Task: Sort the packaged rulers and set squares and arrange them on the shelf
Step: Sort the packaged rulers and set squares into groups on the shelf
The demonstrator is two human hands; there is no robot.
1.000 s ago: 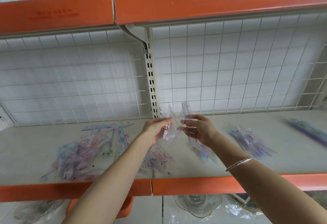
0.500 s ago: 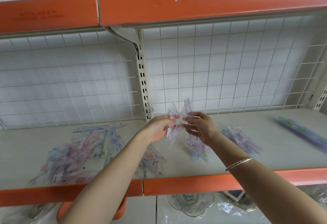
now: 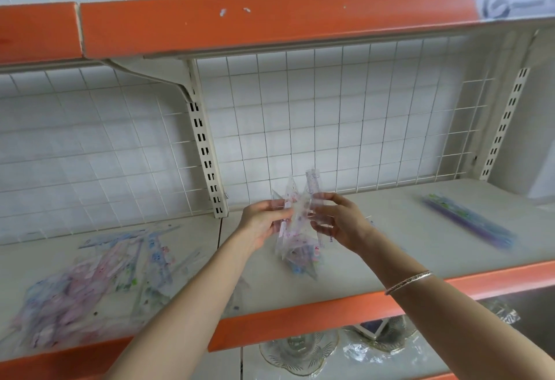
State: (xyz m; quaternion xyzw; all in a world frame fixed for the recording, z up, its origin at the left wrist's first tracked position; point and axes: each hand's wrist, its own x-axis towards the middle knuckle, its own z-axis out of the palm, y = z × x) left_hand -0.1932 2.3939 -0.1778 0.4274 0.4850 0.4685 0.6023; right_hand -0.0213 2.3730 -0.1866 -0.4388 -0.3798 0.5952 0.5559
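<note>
left hand [image 3: 264, 223] and right hand [image 3: 342, 226] both pinch 1 packet [image 3: 295, 220] upright, right of the post [image 3: 207, 163]; purple pack [image 3: 468, 223] lies further right, right hand's nearer.

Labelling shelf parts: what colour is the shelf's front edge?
Orange; the front edge shows best in the head view.

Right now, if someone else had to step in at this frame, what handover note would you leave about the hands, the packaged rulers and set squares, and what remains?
Left hand and right hand both pinch a bunch of clear printed ruler and set-square packets, held upright above the cream shelf.
Done, it seems: a small pile of packets lies under the hands, and a long purple-blue pack lies towards the right end.
Left: a loose heap of mixed packets on the shelf's left is unsorted. Place the held bunch, then work through the heap.
</note>
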